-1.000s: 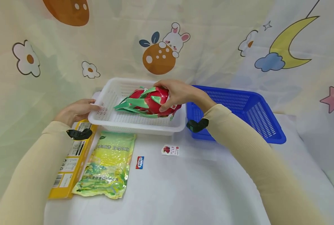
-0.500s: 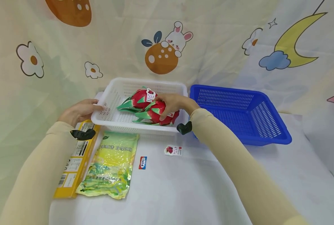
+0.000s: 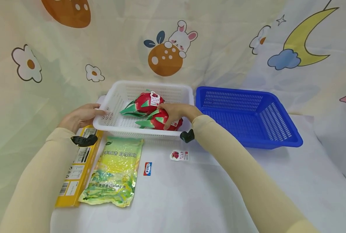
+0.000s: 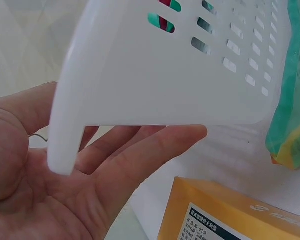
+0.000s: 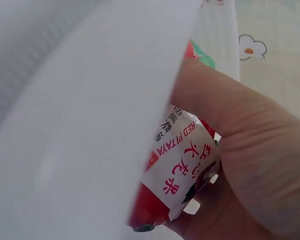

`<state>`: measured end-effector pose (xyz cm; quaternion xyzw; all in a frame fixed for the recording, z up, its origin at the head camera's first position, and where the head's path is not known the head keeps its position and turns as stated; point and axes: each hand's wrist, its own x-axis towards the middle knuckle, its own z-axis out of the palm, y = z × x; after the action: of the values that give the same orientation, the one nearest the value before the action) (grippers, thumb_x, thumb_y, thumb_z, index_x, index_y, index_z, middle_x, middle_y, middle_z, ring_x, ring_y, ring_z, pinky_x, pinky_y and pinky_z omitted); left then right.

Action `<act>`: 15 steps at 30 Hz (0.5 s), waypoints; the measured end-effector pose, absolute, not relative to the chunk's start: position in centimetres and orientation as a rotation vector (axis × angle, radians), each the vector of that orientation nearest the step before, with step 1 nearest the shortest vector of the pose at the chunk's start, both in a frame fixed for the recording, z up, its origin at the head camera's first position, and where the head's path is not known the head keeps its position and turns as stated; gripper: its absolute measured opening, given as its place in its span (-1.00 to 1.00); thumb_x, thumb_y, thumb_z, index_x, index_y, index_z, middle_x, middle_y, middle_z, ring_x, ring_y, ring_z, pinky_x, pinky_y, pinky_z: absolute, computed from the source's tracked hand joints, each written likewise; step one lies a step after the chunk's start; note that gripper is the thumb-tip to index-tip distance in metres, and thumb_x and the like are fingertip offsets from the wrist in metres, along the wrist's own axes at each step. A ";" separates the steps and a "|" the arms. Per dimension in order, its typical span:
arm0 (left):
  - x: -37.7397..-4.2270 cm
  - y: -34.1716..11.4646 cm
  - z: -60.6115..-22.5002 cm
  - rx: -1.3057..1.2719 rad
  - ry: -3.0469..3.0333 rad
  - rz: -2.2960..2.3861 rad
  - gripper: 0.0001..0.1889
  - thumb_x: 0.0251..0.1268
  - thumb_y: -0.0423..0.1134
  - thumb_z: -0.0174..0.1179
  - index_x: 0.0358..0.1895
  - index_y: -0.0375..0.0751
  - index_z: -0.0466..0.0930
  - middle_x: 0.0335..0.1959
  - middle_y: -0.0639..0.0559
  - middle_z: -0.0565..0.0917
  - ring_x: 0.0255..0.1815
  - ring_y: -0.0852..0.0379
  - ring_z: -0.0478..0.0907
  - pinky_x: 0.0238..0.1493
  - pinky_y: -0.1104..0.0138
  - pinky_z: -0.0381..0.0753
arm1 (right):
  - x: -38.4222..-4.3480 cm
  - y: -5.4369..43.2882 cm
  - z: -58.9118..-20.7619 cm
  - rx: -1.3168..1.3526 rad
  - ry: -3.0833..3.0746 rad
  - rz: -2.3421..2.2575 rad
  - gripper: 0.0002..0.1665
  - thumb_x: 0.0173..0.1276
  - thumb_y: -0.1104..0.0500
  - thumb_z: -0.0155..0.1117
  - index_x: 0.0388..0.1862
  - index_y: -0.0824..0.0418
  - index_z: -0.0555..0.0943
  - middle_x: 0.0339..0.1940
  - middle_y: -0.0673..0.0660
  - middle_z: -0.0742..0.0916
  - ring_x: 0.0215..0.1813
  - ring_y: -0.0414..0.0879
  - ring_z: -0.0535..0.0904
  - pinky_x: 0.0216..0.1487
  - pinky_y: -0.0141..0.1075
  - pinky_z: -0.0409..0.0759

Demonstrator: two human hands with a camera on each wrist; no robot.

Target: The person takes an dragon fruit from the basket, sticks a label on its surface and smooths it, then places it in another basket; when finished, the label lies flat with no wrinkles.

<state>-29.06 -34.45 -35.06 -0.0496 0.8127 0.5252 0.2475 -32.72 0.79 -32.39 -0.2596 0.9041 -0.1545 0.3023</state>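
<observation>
A white plastic basket holds two red dragon fruits with green scales. My right hand grips the nearer dragon fruit from above, low inside the basket by its front wall. The other dragon fruit, with a white label, lies just behind it. In the right wrist view, the basket wall hides part of the gripped fruit, and its label reads RED PITAYA. My left hand holds the basket's left end. In the left wrist view, its fingers reach under the basket beside the rim.
A blue basket stands right of the white one. Toward the front left lie a yellow box and a green-yellow bag. A small FOX'S packet and a loose dragon fruit label lie on the white cloth.
My right hand has lowered the gripped dragon fruit toward the front of the white basket, bringing the other fruit and its label into view. My left hand stays at the basket's left end.
</observation>
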 end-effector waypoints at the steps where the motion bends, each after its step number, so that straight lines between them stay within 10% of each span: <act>1: -29.0 -34.5 -35.1 -0.139 2.218 1.432 -0.35 0.49 -0.17 0.00 0.49 -0.32 -0.04 0.36 -0.28 0.26 0.03 0.05 0.52 0.01 0.22 0.65 | -32.7 0.7 -32.4 -0.688 2.401 -0.396 0.07 0.08 0.01 0.52 0.48 -0.04 0.12 0.37 0.09 0.36 0.39 0.00 0.25 0.28 -0.06 0.52; 15: -28.9 -34.4 -35.2 -0.145 2.206 1.466 -0.34 0.49 -0.17 0.01 0.48 -0.35 -0.05 0.27 -0.23 0.34 -0.05 0.12 0.57 -0.02 0.24 0.67 | -32.3 3.6 -30.7 -0.726 2.451 -0.428 0.12 0.20 -0.08 0.41 0.58 -0.03 -0.05 0.52 0.14 0.27 0.53 0.05 0.14 0.47 0.07 0.25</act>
<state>-28.85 -34.39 -35.20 -0.0529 0.8070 0.5361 0.2420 -32.33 3.62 -30.65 -0.2697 0.9102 -0.1591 0.2712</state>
